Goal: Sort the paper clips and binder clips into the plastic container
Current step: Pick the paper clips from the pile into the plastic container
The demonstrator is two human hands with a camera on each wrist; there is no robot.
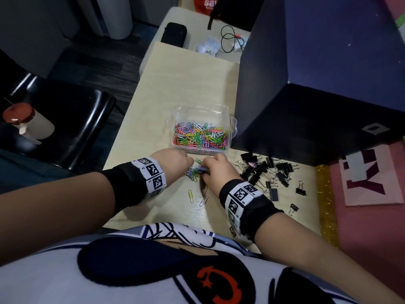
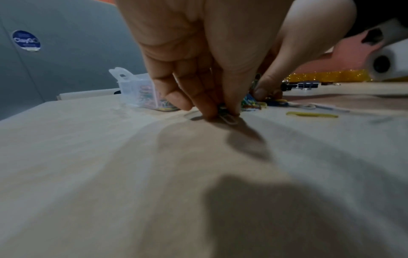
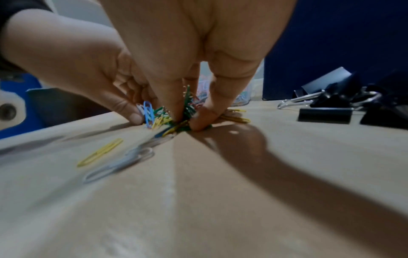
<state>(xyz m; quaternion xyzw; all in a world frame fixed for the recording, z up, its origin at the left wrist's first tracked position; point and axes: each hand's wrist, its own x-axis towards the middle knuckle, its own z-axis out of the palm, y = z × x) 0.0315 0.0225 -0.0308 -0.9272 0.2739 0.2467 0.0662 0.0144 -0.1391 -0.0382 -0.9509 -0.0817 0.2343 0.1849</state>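
Observation:
A clear plastic container holds a heap of coloured paper clips. In front of it both hands meet over a small pile of paper clips on the table. My left hand pinches clips from the left, fingertips down on the table. My right hand pinches a bunch of green and yellow clips between thumb and fingers. A yellow clip and a pale clip lie loose nearer me. Black binder clips are scattered to the right.
A tall dark blue box stands right of the container. A pink mat and a gold glitter strip border the table on the right. A black chair with a red-capped bottle is on the left. A black case lies far back.

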